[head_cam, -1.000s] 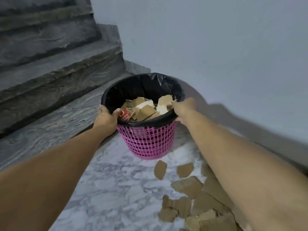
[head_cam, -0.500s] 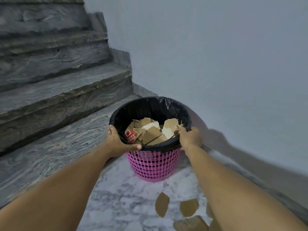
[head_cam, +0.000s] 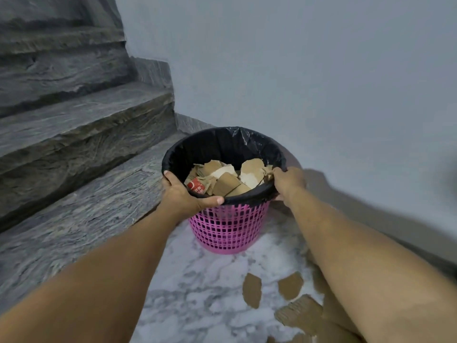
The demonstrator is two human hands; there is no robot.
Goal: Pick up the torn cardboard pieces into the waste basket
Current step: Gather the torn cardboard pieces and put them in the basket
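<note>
A pink lattice waste basket (head_cam: pixel 228 230) lined with a black bag stands on the marble floor, holding several torn cardboard pieces (head_cam: pixel 227 180). My left hand (head_cam: pixel 184 195) grips the near left rim, thumb stretched along the front. My right hand (head_cam: pixel 288 180) clasps the right rim. More torn brown cardboard pieces (head_cam: pixel 252 289) lie on the floor in front of the basket, some hidden under my right forearm.
Grey stone stair steps (head_cam: pixel 81 134) rise at the left, the lowest one right beside the basket. A plain pale wall (head_cam: pixel 309 82) stands behind and to the right. White-grey marble floor (head_cam: pixel 197 288) lies between my forearms.
Both hands stay on the basket rim. My left thumb has spread along the front rim. The view shifted, and the basket sits lower and more central in frame.
</note>
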